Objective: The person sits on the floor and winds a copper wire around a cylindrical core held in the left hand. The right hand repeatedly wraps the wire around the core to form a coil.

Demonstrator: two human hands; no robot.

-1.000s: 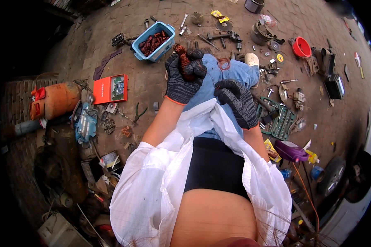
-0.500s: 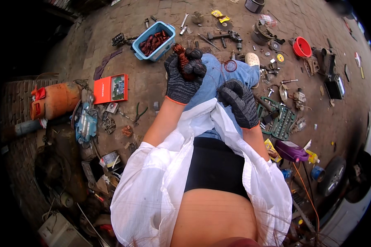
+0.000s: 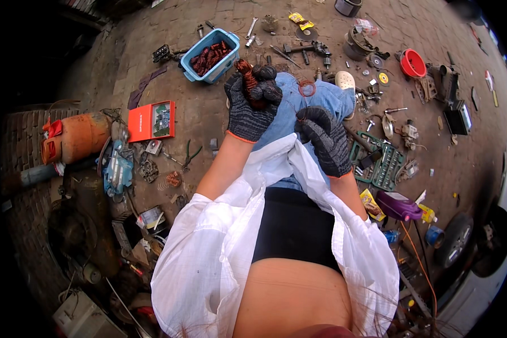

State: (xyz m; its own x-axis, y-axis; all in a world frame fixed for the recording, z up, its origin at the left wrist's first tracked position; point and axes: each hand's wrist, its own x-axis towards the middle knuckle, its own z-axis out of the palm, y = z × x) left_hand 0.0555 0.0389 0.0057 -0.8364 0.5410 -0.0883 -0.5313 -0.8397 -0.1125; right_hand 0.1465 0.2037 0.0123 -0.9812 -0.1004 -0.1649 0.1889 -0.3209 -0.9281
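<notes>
My left hand (image 3: 250, 112), in a dark grey knit glove with an orange cuff, is closed round a reddish-brown copper wire bundle (image 3: 245, 69). Its gloved fingers curl over the bundle's right side and hide part of it. Lower and to the right, over the jeans, my gloved right hand (image 3: 325, 141) is closed, fingertips pinched on a thin copper wire. A loose loop of this wire (image 3: 307, 94) rises above the fingers over my knee. Just beyond my left hand stands a light-blue plastic basin (image 3: 222, 72) holding several similar copper bundles (image 3: 209, 57).
Tools and metal parts litter the brick ground: a wrench (image 3: 252, 27), pliers (image 3: 193, 155) and a green socket set (image 3: 387, 168). An orange gas cylinder (image 3: 79, 137) and a red box (image 3: 142, 125) lie left. A red bowl (image 3: 413, 65) sits far right.
My right hand has shifted slightly up and left, and the wire loop has moved a little left with it. My left hand stays in place with the bundle.
</notes>
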